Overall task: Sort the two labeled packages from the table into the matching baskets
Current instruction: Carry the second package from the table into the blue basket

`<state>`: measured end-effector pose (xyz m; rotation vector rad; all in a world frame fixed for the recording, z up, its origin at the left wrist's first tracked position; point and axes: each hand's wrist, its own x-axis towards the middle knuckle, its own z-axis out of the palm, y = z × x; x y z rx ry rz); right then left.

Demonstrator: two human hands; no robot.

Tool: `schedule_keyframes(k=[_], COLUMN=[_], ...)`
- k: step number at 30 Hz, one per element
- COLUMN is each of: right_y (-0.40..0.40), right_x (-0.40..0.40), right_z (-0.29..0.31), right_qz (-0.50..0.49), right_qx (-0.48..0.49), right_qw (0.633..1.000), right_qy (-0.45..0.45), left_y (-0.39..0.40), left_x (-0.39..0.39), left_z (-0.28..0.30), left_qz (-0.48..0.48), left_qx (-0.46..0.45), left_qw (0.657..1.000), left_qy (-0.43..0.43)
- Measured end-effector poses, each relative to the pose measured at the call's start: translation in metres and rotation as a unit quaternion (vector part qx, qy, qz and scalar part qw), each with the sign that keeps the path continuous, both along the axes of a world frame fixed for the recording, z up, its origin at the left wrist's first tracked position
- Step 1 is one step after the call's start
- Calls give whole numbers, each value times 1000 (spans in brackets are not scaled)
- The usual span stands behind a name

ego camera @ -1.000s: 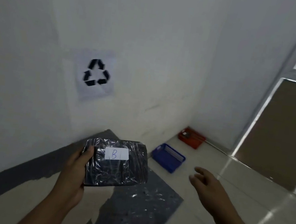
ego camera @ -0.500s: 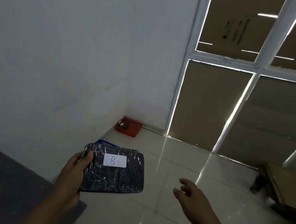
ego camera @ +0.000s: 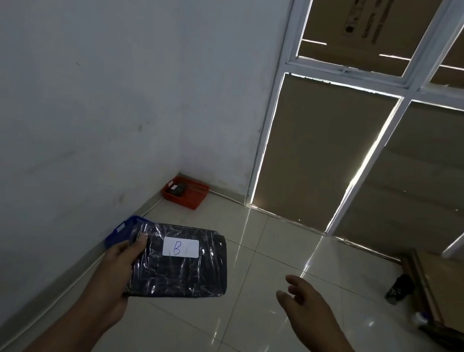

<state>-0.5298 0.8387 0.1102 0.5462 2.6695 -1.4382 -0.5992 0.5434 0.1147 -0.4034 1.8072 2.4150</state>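
Note:
My left hand grips the left edge of a black plastic-wrapped package with a white label marked B, held flat above the floor. Behind it, mostly hidden by the package, a blue basket sits against the left wall. Farther off in the corner stands a red basket with a dark package inside. My right hand hovers to the right of the package, fingers apart, holding nothing.
A white wall runs along the left and a white-framed window wall covered with cardboard closes the far side. Glossy floor tiles stretch ahead. At the right edge stand a wooden piece and a dark bottle.
The view has swung right, away from the table and the recycling sign, toward the corner. The baskets look closer. My left hand still holds the package; the right hand stays open.

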Motion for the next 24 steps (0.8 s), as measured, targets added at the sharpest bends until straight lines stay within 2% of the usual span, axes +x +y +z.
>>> schedule_keyframes(k=[15, 24], right_y=[52, 99], right_x=[-288, -483], right_z=[-1, -12], right_qz=[-29, 14], right_qx=[-18, -29], right_qw=[999, 999], right_qy=[3, 23], left_y=[35, 70], left_x=[-279, -421], left_z=[-13, -34], left_qz=[-11, 61], left_qx=[-2, 24], left_qw=[999, 997], left_qy=[-33, -44])
